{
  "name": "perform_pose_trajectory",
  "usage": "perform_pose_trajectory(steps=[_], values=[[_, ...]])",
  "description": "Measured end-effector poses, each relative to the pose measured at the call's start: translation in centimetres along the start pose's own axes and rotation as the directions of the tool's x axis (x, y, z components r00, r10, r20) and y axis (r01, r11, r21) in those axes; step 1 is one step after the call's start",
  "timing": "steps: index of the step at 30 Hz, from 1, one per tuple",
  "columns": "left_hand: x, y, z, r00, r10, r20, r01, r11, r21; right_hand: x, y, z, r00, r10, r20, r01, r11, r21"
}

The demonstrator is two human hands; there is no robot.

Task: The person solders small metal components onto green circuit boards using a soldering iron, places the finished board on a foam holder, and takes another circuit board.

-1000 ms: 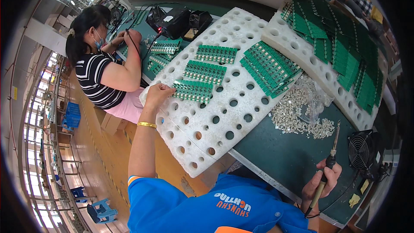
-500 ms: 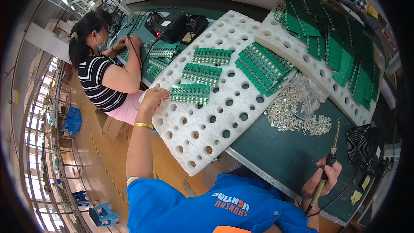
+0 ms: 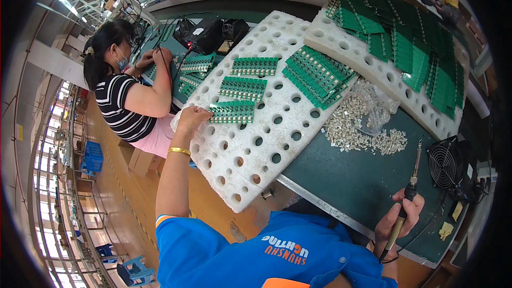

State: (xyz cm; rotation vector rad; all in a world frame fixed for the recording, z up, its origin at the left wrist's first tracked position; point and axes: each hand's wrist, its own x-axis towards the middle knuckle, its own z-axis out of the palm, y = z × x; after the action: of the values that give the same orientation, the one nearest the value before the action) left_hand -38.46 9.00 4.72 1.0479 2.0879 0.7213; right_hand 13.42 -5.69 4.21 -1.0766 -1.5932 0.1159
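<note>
My left hand (image 3: pixel 191 121) pinches the left end of a green circuit board strip (image 3: pixel 233 112) that lies on a white foam board with holes (image 3: pixel 230 153). Two similar strips, a middle one (image 3: pixel 243 88) and a far one (image 3: pixel 255 66), lie beyond it. A thin wire runs from beside my left hand across the foam. My right hand (image 3: pixel 397 218) grips a soldering iron (image 3: pixel 415 170) by its handle, tip upward, over the green table, apart from the boards. A fanned stack of circuit boards (image 3: pixel 318 77) rests on the foam's right side.
Small white connectors (image 3: pixel 352 128) lie heaped by a clear plastic bag (image 3: pixel 380 112). A second foam slab (image 3: pixel 368 64) carries many green boards (image 3: pixel 408 48). A black fan (image 3: pixel 444 164) stands at right. A co-worker (image 3: pixel 136 88) sits at left, near a black device (image 3: pixel 205 34).
The whole view has shifted slightly. My left hand stays at the strip's left end, and my right hand still holds the soldering iron upright.
</note>
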Motion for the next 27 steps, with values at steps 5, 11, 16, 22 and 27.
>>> perform_pose_trajectory(steps=[5,11,16,22,27], values=[[0.1,0.3,-0.5,0.991,-0.117,0.067,0.124,0.987,-0.102,0.1,-0.1,0.0,1.000,0.004,-0.003,-0.004,1.000,-0.021],[-0.5,-0.1,-1.9,0.977,-0.168,0.130,0.196,0.948,-0.250,-0.2,0.2,-0.1,1.000,0.001,-0.008,-0.001,1.000,-0.024],[-1.8,0.0,-2.8,0.960,-0.159,0.232,0.241,0.891,-0.385,-0.3,0.2,-0.3,1.000,-0.030,0.000,0.030,1.000,0.009],[-4.5,1.4,-3.4,0.963,-0.014,0.270,0.138,0.884,-0.446,-0.7,0.0,-0.8,0.999,-0.036,0.002,0.036,0.998,0.047],[-8.8,6.6,1.2,0.924,0.163,0.346,-0.006,0.911,-0.412,1.0,-0.6,-0.2,0.997,0.020,0.072,-0.026,0.997,0.074]])
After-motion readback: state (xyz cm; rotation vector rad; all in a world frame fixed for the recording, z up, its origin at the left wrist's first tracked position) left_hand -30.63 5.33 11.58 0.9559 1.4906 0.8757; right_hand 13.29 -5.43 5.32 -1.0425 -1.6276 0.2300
